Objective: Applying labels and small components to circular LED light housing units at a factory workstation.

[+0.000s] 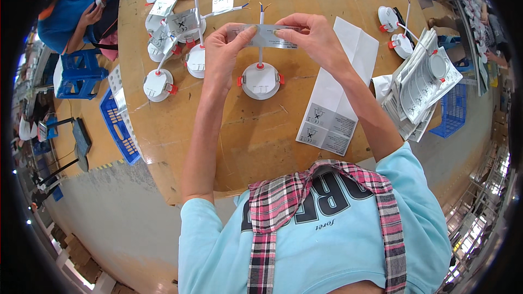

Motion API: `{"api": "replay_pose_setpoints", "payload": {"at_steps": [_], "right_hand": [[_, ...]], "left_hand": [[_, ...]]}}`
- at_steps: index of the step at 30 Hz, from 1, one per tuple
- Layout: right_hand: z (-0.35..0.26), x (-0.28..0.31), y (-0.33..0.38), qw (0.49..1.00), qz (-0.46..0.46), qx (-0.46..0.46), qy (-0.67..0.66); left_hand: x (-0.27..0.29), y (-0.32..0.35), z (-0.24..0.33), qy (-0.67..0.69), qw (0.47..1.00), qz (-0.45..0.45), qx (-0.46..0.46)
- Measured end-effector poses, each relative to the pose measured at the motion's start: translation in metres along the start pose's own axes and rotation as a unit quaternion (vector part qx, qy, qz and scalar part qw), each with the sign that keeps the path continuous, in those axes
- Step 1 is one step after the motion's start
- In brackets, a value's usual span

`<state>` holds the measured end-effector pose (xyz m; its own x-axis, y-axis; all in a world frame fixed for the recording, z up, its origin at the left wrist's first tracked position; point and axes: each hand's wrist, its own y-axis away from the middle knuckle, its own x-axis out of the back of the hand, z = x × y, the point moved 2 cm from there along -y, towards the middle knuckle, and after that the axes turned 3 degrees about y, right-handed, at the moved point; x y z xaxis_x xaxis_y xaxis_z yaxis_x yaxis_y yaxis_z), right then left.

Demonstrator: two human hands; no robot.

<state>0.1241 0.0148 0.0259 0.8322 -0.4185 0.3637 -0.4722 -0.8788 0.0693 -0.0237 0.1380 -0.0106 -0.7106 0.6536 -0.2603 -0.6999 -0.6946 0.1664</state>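
A silver label [268, 38] is stretched between both my hands, across the white cable [260, 57] of a round white downlight. I cannot tell whether the label touches the cable. My left hand [224, 49] pinches its left end, thumb on top. At the other end my right hand [313, 38] pinches it the same way. Below them the downlight [260, 81] lies on the wooden table, with red clips at its sides and bare wire ends beyond the label. Beside my right forearm lies a white backing sheet [328, 122] with silver labels on its near end.
Several downlights [158, 85] with labelled cables crowd the table's left. At right are more downlights [388, 19] and a stack of label sheets [417, 90]. A blue crate [120, 125] stands past the left edge. Another person [79, 8] works at the far left.
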Motion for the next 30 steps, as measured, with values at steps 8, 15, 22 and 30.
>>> {"api": "replay_pose_setpoints", "payload": {"at_steps": [8,15,22,30], "right_hand": [[0.002,0.0,0.0,1.0,-0.002,0.006,0.007],[0.01,0.008,-0.001,0.998,-0.043,-0.013,-0.033],[0.016,0.027,0.003,0.998,-0.034,-0.025,-0.039],[0.006,0.009,-0.008,0.996,-0.091,-0.009,0.001]], "left_hand": [[0.001,0.001,-0.001,0.021,1.0,-0.017,0.004],[-0.002,0.002,0.003,0.042,0.997,-0.052,0.037],[-0.002,0.0,0.001,0.034,0.995,-0.085,0.041],[-0.013,-0.004,-0.003,-0.016,0.988,-0.142,0.055]]}}
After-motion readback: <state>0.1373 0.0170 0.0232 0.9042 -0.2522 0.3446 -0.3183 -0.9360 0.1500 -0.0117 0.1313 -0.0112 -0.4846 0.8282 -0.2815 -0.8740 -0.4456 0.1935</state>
